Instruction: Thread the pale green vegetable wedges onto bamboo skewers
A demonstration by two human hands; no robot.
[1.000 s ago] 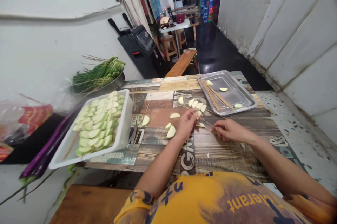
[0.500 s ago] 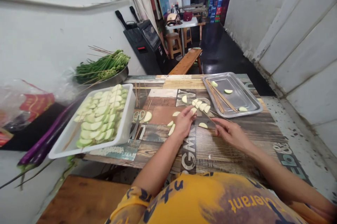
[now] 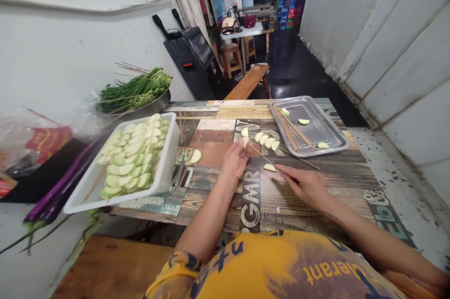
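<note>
Between the fingertips of my left hand [image 3: 235, 159] is a pale green vegetable slice [image 3: 245, 142], over the middle of the table. My right hand [image 3: 305, 186] pinches a thin wooden skewer [image 3: 262, 154], whose far end reaches toward that slice. Just beyond my hands lies a threaded skewer with several slices [image 3: 269, 142]. One loose slice [image 3: 270, 168] rests near my right fingertips, and another [image 3: 245, 132] lies beyond my left hand.
A white tub [image 3: 165, 168] of slices stands at the left, near eggplants [image 3: 66, 186] and a bowl [image 3: 154, 102] of greens. Skewers and a few slices lie in the metal tray [image 3: 341, 142] at the right. Scissors [image 3: 183, 156] lie beside the tub.
My left hand has moved slightly left, away from the threaded skewer, with a slice at its fingertips. The skewer in my right hand now shows apart from the threaded one. Slices beside my left hand are now hidden.
</note>
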